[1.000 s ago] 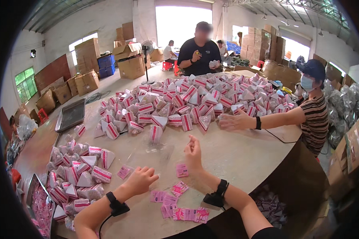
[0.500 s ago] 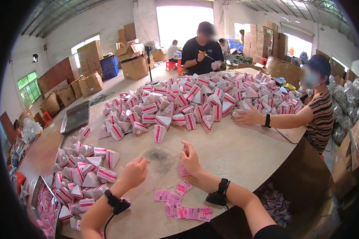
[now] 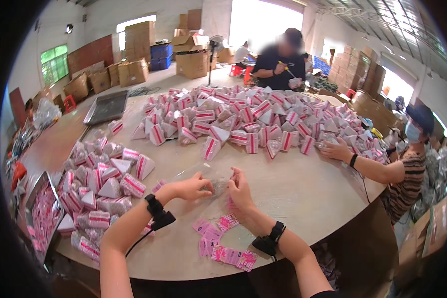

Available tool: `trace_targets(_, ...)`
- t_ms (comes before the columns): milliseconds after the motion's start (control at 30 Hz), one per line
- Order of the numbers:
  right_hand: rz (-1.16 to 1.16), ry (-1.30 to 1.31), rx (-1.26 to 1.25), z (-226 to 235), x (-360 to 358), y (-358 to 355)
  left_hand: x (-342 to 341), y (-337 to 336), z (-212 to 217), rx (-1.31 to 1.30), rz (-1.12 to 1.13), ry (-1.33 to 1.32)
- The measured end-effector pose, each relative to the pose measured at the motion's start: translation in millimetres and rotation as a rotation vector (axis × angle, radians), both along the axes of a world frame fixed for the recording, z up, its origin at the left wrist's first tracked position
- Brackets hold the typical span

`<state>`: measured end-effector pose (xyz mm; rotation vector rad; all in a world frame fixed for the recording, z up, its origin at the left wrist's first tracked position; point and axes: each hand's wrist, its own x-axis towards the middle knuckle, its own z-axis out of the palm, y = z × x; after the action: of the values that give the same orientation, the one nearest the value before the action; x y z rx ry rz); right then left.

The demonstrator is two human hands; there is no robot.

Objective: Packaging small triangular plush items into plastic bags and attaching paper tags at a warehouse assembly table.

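Both my hands hold one clear plastic bag just above the round wooden table. My left hand grips its left side and my right hand pinches its right edge. Pink paper labels lie scattered on the table just in front of my hands. A heap of pink-and-white triangular packets sits to the left of my left hand.
A large pile of the same packets covers the far half of the table. A person in a striped top reaches into it from the right; another in dark clothes works at the far side. A tray of pink labels sits at the left edge. Cardboard boxes stand behind.
My hands came together from the label scatter and took hold of the clear bag, lifting it between them. The person on the right drew their arm back toward the pile's edge.
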<state>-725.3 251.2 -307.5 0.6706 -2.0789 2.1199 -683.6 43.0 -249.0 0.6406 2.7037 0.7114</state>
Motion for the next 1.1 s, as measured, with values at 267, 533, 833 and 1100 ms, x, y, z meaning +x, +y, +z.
trace_targets(267,-0.01,-0.014,0.055,-1,-1,1,15,-2,22,-0.222,0.056,0.178)
trace_targets(533,0.088,0.042,0.043,-3,8,-2,18,-13,14,-0.062,0.021,0.158)
trace_targets(833,0.114,0.023,-0.004,3,8,-1,31,-23,86,0.194,0.147,0.209)
trace_targets(1100,0.147,0.03,0.122,1,13,-5,37,-32,71,0.047,0.332,0.576)
